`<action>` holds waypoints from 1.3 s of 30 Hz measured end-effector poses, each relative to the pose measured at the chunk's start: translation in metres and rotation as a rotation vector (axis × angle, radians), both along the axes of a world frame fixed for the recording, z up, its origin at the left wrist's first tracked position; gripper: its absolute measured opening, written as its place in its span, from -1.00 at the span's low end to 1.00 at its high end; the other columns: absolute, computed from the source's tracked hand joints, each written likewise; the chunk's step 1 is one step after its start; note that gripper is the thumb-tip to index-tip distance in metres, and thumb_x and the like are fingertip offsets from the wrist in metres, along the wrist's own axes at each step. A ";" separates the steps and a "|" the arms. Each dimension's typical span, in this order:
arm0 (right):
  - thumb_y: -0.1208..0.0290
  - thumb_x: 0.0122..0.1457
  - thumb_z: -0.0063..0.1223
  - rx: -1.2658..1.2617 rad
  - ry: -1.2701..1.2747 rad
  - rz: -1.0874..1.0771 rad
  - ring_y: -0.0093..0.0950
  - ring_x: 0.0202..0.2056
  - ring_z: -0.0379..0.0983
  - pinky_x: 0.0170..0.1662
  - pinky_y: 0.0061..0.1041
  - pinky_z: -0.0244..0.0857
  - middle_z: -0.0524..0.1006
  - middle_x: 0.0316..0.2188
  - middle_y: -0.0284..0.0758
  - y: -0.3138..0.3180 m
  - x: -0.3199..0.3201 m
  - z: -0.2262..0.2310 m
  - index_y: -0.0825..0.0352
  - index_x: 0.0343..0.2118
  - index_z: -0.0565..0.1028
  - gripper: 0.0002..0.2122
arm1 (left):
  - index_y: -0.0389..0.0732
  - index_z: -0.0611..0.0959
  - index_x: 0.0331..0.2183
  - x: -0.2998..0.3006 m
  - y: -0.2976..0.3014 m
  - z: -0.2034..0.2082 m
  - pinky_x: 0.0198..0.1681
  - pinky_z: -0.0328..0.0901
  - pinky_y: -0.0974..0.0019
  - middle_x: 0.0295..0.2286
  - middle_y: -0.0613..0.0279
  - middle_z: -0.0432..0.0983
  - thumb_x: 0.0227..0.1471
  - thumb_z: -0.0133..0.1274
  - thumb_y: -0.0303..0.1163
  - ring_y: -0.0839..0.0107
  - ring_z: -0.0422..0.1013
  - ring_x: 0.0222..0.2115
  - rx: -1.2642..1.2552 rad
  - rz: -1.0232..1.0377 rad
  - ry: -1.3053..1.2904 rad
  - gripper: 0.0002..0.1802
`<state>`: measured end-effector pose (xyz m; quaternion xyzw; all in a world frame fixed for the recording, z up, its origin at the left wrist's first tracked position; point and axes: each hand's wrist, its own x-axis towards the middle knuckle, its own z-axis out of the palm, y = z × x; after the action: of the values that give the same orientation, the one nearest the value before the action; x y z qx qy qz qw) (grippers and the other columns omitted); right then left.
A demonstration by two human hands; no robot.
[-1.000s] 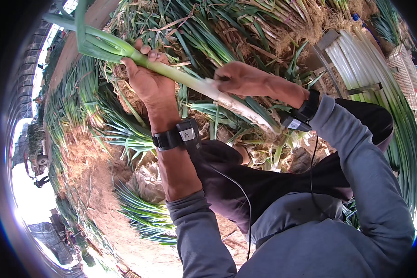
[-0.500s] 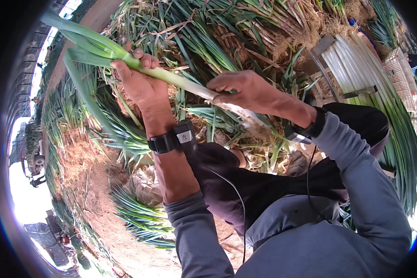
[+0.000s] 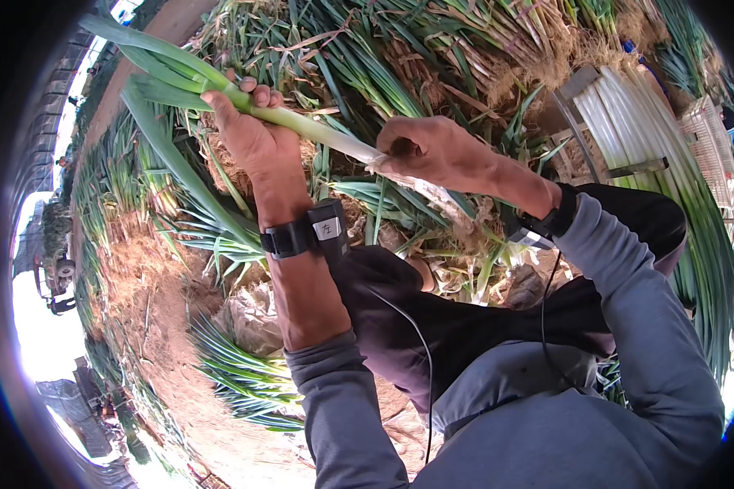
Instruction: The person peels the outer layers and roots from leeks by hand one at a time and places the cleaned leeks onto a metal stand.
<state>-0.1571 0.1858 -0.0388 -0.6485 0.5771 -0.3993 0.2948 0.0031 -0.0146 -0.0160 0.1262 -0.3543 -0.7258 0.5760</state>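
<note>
A long green onion point(image 3: 318, 132) slants across in front of me, leafy top at the upper left and white root end lower right. My left hand point(image 3: 257, 134) is closed round it where the green leaves meet the pale stalk. On the white part, my right hand point(image 3: 444, 153) has its fingers curled in a pinch at the stalk; a loose bit of outer skin shows beside the fingertips. Below that hand the lower stalk looks rough and soil-stained, and the right hand hides part of it.
Piles of unpeeled green onions point(image 3: 367, 77) with dry roots lie ahead and to the left. At the right, clean white-stalked ones point(image 3: 628, 122) rest in a metal-armed rack beside a pale plastic crate point(image 3: 709, 147). More green leaves point(image 3: 240, 371) lie on the soil at lower left.
My right hand's fingers have curled in from a looser, more stretched pose and stay at the stalk. The left hand and the onion have shifted slightly right.
</note>
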 end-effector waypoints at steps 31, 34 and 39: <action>0.21 0.20 0.16 -0.217 0.357 -0.033 -0.51 -0.30 0.50 -0.32 -0.54 0.51 0.50 -0.20 -0.36 0.019 -0.036 -0.054 0.16 0.14 0.45 -0.56 | -0.26 0.45 -0.21 0.018 -0.009 -0.006 -0.28 0.33 0.40 -0.45 0.31 0.35 0.32 -0.06 -0.07 0.49 0.34 -0.42 -0.024 0.544 -0.587 -0.61; 0.47 0.08 0.23 -0.548 0.541 0.018 -0.54 -0.46 0.39 -0.47 -0.54 0.48 0.43 -0.30 -0.34 -0.013 -0.005 -0.049 0.27 -0.20 0.54 -0.79 | -0.28 0.46 -0.16 0.014 -0.012 -0.004 -0.29 0.33 0.39 -0.43 0.30 0.36 0.29 0.00 -0.04 0.49 0.34 -0.42 -0.046 0.449 -0.388 -0.56; 0.57 0.07 0.12 -0.040 0.557 0.314 -0.38 -0.42 0.46 -0.48 -0.40 0.36 0.44 -0.39 -0.26 0.050 -0.001 -0.104 0.30 -0.40 0.44 -0.92 | -0.27 0.45 -0.10 0.028 -0.016 -0.002 -0.28 0.34 0.41 -0.41 0.29 0.38 0.27 0.03 -0.04 0.50 0.34 -0.43 0.017 0.625 -0.392 -0.54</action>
<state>-0.1578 0.2358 -0.1432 -0.8195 0.5208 -0.1672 0.1707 0.0309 -0.0307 -0.0176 0.3698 -0.3965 -0.4798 0.6898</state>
